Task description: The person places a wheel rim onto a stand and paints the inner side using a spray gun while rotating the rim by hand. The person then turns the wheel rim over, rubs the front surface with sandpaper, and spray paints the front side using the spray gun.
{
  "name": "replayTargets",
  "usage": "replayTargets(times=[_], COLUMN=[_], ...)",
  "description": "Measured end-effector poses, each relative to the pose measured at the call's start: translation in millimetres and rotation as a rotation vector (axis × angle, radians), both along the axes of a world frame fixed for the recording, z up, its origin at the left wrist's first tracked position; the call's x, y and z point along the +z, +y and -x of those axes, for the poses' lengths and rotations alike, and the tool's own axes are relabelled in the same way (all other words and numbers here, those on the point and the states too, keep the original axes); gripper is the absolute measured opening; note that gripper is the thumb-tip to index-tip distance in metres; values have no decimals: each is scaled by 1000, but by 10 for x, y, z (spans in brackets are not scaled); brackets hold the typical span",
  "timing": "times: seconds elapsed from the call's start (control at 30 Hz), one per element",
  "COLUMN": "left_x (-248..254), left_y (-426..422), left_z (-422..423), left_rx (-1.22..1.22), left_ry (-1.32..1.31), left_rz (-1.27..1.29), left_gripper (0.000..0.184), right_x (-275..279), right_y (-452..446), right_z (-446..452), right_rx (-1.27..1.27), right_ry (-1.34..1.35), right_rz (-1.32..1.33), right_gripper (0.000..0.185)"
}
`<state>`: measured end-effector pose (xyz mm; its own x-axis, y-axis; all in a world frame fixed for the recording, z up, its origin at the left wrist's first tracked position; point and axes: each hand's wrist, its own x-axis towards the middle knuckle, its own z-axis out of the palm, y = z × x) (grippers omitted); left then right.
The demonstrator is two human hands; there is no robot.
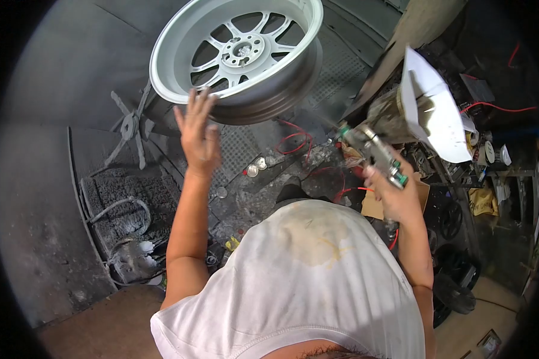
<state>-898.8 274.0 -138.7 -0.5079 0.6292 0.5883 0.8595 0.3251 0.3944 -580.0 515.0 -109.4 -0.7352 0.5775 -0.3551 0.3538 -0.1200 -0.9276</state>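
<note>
A silver-white wheel rim [244, 51] with several spokes is tilted at the top of the head view. My left hand [199, 128] is raised at its lower left edge, fingers spread and nothing held; whether the fingertips touch the rim I cannot tell. On the right, my right hand [395, 185] is wrapped round a metal spray gun [374, 152] with green fittings, its nozzle end pointing up and left. The gun is apart from the rim. A red hose [394, 239] shows below this hand.
A white sheet-like funnel [440, 113] stands at the right near a cluttered shelf. Red hose [293, 143] lies on the dirty floor. A dark mat [132, 206] and a cross-shaped metal piece [129, 126] are at the left. Cardboard [372, 205] lies near my right hand.
</note>
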Motion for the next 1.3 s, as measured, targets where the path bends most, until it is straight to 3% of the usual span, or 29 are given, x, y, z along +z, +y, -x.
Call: replayTargets(times=[0.13,0.17,0.3,0.5,0.7,0.83,0.93,0.97,1.13,1.27,1.3], left_x=[-61,-82,-171,-208,-133,-24,65,20,-202,-232,-242], left_y=[236,260,104,-202,-401,-326,-56,24,133,-19,-55], left_z=[-277,-280,-35,403,807,703,226,90,42,284,346], left_rx=[-2,33,60,-18,-64,142,8,-19,47,6,-7], left_ry=[-65,-107,-51,-56,-119,-63,4,2,0,-27,-33], left_rz=[-52,-84,-27,-90,-150,-139,-38,-20,-35,-90,-131], left_gripper=[59,60,58,58,64,63,62,62,63,60,59], right_x=[70,-31,-113,-117,-8,-46,-104,26,108,105,31], right_y=[-176,-228,-198,41,232,258,168,73,-182,-207,-180], right_z=[31,43,110,37,-11,13,15,44,-51,-33,-42], right_rx=[266,294,202,7,-112,-164,-160,-147,137,203,144], right_ry=[51,81,13,33,-7,106,-2,-97,139,163,119], right_rz=[252,57,-146,-48,-174,-376,-380,-234,212,144,10], right_gripper=[51,51,49,47,47,48,49,52,57,53,52])
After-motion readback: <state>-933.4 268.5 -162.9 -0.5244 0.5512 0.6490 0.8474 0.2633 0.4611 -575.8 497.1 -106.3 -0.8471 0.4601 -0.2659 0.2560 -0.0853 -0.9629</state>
